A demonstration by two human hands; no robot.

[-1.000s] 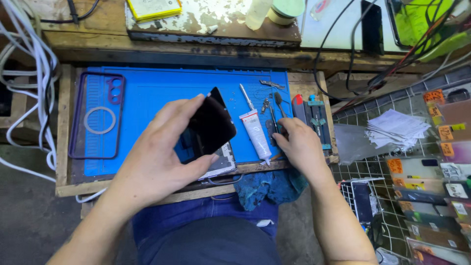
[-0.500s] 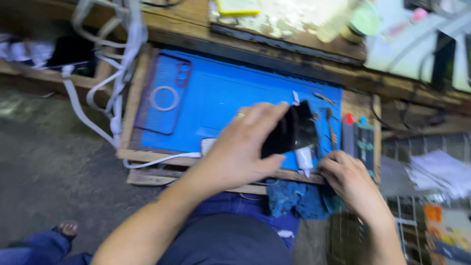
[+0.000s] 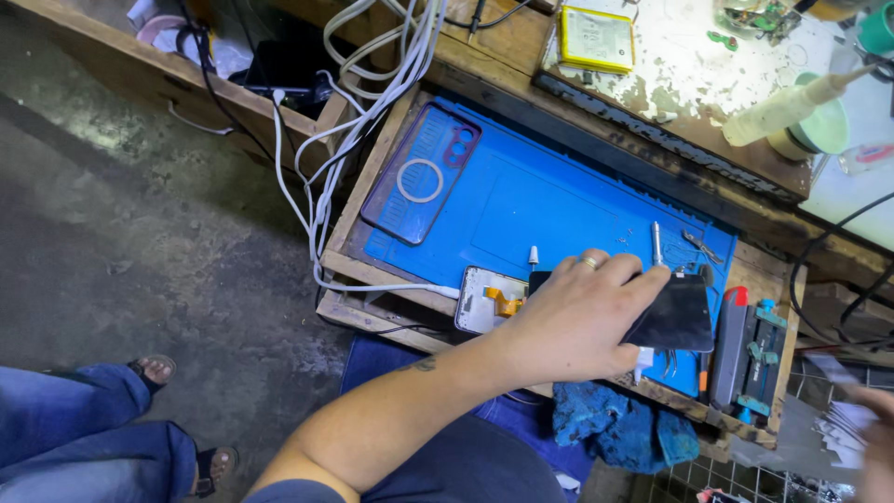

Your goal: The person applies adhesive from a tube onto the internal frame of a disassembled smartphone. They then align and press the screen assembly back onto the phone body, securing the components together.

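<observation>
My left hand [image 3: 573, 321] grips a thin black phone panel [image 3: 675, 317] and holds it flat just above the front right part of the blue work mat [image 3: 559, 200]. Left of that hand, an opened phone body [image 3: 486, 300] with an orange flex cable lies at the mat's front edge. My right hand [image 3: 873, 447] is blurred at the frame's right edge, beside a stack of thin clear sheets [image 3: 833, 419]. Its fingers are not clear enough to read.
A clear phone case [image 3: 421, 172] lies on the mat's left end. Tweezers [image 3: 698, 247] and a white pen-like tool [image 3: 656, 242] lie at the back right. A tool rack [image 3: 750, 349] stands right, a blue rag [image 3: 619, 424] below, white cables [image 3: 363, 93] left. Another person's sandalled feet [image 3: 158, 368] stand lower left.
The view has swung left and down towards the floor. My right hand has left the tools by the mat and gone to the far right. My left hand still holds the black panel.
</observation>
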